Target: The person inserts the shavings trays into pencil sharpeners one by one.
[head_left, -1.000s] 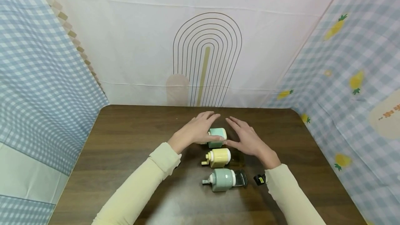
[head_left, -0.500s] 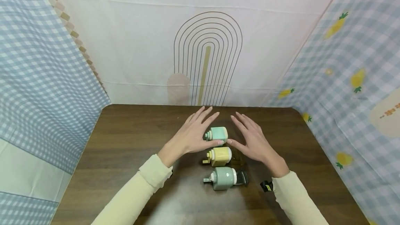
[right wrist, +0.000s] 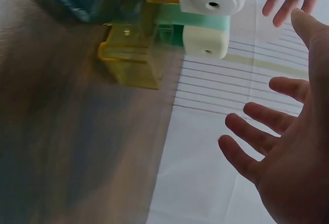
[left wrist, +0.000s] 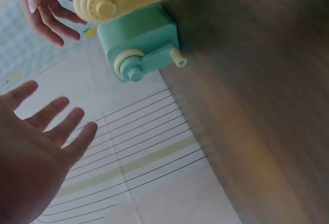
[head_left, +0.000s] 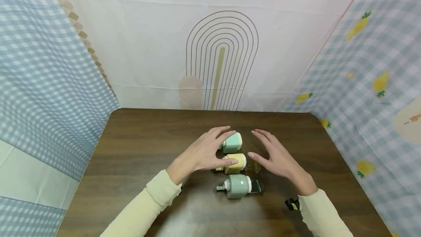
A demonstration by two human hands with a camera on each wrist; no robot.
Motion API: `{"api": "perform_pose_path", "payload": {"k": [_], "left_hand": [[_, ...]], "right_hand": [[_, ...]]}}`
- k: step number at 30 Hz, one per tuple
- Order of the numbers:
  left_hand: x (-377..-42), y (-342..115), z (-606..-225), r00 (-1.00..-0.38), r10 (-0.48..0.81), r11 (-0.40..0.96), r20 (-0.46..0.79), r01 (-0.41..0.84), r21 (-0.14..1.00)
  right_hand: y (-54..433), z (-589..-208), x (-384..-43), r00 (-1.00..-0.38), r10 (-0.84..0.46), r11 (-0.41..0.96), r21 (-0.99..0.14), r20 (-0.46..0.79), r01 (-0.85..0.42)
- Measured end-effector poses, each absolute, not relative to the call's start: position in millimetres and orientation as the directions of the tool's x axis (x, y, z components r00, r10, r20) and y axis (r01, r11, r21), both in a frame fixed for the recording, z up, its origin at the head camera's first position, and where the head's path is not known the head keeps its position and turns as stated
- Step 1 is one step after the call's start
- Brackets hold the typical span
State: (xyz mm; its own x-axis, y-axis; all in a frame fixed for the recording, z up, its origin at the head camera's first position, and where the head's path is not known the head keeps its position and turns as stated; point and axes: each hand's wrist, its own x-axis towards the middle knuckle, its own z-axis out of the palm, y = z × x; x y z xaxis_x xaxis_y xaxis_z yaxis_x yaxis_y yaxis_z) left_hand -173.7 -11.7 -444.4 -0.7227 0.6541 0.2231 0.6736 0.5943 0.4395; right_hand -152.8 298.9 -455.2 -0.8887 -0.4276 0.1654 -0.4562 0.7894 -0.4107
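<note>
Three hand-crank pencil sharpeners lie in a column on the brown table. A mint pencil sharpener is farthest back, a yellow pencil sharpener is in the middle, and a grey-green pencil sharpener is nearest. Their cranks point left. My left hand hovers with fingers spread; its thumb overlaps the yellow one in the head view. Opposite it, my right hand is held with fingers extended, right of the sharpeners. Both hands hold nothing. In the right wrist view, a see-through yellow drawer sticks out from the yellow sharpener.
A wooden table meets a pale cloth backdrop behind. Checked cloths hang at the left and right. A small black device sits at my right wrist.
Both hands have come nearer to me, from about the mint sharpener toward the yellow one. My right hand has also shifted right, widening the gap between them. The sharpeners stay in place.
</note>
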Motion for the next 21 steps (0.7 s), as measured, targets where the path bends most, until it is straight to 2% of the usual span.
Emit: {"api": "perform_pose_path", "payload": {"k": [5,11,16,21], "left_hand": [[-171.5,-6.6,-447.4,-0.69,0.688,0.59,0.225,0.712,0.38],[-169.7,2.5,-455.4,-0.648,0.746,0.578,0.151,0.744,0.336],[-167.9,9.5,-463.7,-0.647,0.758,0.592,0.085,0.737,0.326],[-167.1,17.2,-469.8,-0.648,0.759,0.604,0.07,0.739,0.299]], "right_hand": [[306.2,-460.5,-148.3,-0.899,-0.42,0.804,-0.408,0.127,-0.433],[312.0,-467.2,-144.5,-0.899,-0.431,0.817,-0.389,0.079,-0.426],[313.9,-471.5,-138.9,-0.895,-0.445,0.821,-0.398,0.005,-0.41],[312.8,-476.7,-134.5,-0.888,-0.459,0.818,-0.401,-0.027,-0.411]]}}
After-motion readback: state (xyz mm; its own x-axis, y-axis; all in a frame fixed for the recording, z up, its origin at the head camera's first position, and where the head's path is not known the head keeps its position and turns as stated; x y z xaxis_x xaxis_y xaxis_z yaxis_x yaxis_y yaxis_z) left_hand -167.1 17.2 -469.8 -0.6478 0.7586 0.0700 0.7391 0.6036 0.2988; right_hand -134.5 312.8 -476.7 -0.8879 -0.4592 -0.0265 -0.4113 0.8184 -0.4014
